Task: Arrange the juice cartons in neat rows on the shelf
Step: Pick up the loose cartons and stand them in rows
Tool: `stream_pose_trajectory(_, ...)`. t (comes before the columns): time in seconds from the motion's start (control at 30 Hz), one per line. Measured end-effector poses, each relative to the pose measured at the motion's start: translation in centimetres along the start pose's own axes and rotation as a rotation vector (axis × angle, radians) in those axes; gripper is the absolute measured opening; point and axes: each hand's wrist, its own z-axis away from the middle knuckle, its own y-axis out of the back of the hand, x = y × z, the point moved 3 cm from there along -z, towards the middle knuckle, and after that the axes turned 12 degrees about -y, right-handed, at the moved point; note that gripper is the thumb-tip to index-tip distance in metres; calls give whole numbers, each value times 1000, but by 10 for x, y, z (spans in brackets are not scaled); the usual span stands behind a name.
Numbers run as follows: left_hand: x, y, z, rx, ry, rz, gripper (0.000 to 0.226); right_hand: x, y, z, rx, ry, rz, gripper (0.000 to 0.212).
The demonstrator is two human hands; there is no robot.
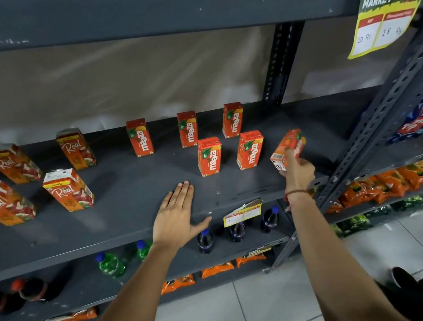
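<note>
— Grey metal shelf [121, 222], near edge: which hand lies there?
— Left hand [177, 216], flat, fingers spread, holding nothing.
— Right hand [297, 172]?
— Clasped round a tilted small orange juice carton [288, 148], just right of five upright orange Maaza cartons [209, 156] standing farther back.

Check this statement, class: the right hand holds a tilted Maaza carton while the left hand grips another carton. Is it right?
Not quite. The head view shows the left hand resting flat and open on the shelf, gripping nothing. The right hand does hold a tilted Maaza carton.
</note>
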Motion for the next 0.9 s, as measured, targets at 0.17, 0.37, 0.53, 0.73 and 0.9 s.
stream_pose_trajectory(0.17, -1, 3, -1, 7, -7, 45, 91, 29, 18, 42, -139, 30, -299, 27)
stream_pose_trajectory(0.37, -10, 8, 13, -34, 112, 53, 97, 40, -5, 106, -230, 329, -70, 36)
stream_pose_trajectory(0.53, -43, 18, 51, 50, 197, 71, 96, 52, -68, 159, -390, 417, 140, 47)
stream_pose_trajectory(0.73, -74, 18, 86, 37, 253, 90, 93, 62, -143, 207, -395, 622, 531, 51)
stream_pose_trajectory(0.9, -78, 14, 90, 42, 252, 91, 97, 76, -168, 216, -361, 663, 670, 47)
